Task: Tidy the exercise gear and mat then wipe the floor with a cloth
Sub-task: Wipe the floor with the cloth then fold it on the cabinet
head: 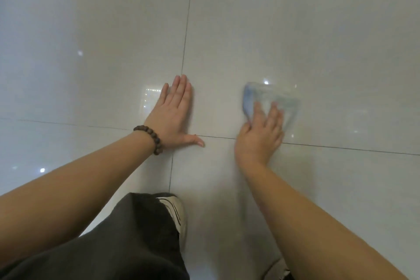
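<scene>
While left hand (173,113) braces flat — right hand (261,134) on blurred blue cloth (268,100).

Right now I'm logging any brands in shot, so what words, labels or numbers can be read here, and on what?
None. The blue cloth, the bead bracelet, the striped shoe and the tiled floor bear no legible text.

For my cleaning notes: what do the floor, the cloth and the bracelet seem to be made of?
Floor: likely glazed ceramic or polished stone tile; glossy, it mirrors lights, with thin dark joints.
Cloth: soft pale blue fabric, perhaps microfibre; blurred under the right hand.
Bracelet: round dark brown beads, matte, probably wood.
</scene>
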`<state>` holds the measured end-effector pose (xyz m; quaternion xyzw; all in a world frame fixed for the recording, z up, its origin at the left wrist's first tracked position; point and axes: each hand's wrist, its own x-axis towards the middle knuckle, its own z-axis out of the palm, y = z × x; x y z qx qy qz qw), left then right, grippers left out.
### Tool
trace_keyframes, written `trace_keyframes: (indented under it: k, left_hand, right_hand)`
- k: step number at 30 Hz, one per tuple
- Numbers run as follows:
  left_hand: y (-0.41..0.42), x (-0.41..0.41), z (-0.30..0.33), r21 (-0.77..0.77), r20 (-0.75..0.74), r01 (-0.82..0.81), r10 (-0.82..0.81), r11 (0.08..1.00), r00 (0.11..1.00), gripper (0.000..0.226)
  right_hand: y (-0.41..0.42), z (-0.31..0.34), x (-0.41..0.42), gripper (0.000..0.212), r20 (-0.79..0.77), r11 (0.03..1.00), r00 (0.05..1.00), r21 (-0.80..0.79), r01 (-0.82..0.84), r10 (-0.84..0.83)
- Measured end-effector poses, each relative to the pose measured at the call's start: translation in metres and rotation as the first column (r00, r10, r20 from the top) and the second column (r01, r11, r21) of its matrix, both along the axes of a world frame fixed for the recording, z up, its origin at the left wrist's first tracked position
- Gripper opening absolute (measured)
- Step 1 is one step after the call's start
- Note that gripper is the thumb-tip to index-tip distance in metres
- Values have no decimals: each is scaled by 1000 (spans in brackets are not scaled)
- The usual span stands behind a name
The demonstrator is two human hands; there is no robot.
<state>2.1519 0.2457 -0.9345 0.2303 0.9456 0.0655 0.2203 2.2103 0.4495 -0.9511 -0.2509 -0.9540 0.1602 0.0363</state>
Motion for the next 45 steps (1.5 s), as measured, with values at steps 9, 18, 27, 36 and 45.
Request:
trace_keyframes:
  k: [9, 18, 27, 36, 45]
  left_hand:
    - [103, -9, -14, 46, -87, 225, -221, 973, 971, 130]
    - [149, -6, -24, -27, -184, 229, -230, 973, 956, 111]
    - [150, -7, -24, -68, -182, 238, -247, 969, 952, 110]
    - [152, -7, -22, -94, -151, 237, -249, 967, 957, 110]
    - [154, -7, -20, -106, -158, 234, -249, 966, 956, 110]
  right_hand:
    - [219, -4, 29, 50, 36, 989, 998, 142, -51, 46]
    - [174, -5, 48, 51, 118, 921, 915, 3, -390, 386]
    - [165, -2, 23, 54, 68, 927, 925, 37, 373, -375]
    - [302, -3, 77, 55, 64, 969, 972, 116, 218, -226]
    - [178, -9, 55, 50, 71, 962, 961, 37, -269, 266]
